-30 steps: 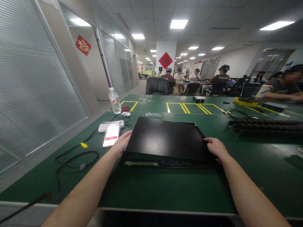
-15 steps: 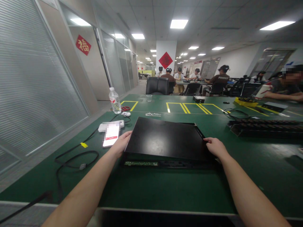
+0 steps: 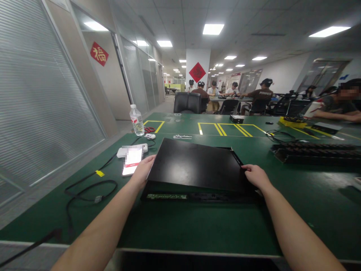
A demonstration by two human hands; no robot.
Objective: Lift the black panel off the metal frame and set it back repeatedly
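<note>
A flat black cover panel (image 3: pixel 197 163) lies on a low black chassis (image 3: pixel 197 196) in the middle of the green table (image 3: pixel 180 226). The panel's near edge is raised slightly, showing a green circuit strip underneath. My left hand (image 3: pixel 143 170) grips the panel's left edge, fingers curled round it. My right hand (image 3: pixel 255 175) grips the right edge the same way. Both forearms reach in from the bottom of the view.
A phone (image 3: pixel 132 162) on a white power strip (image 3: pixel 124 151) lies left of my left hand, with black cables (image 3: pixel 90 190) trailing. A water bottle (image 3: pixel 137 120) stands behind. Black trays (image 3: pixel 316 152) sit at the right. Seated people work at far tables and at the right edge.
The panel and chassis have shifted slightly to the left with both hands still on the edges. Little else differs.
</note>
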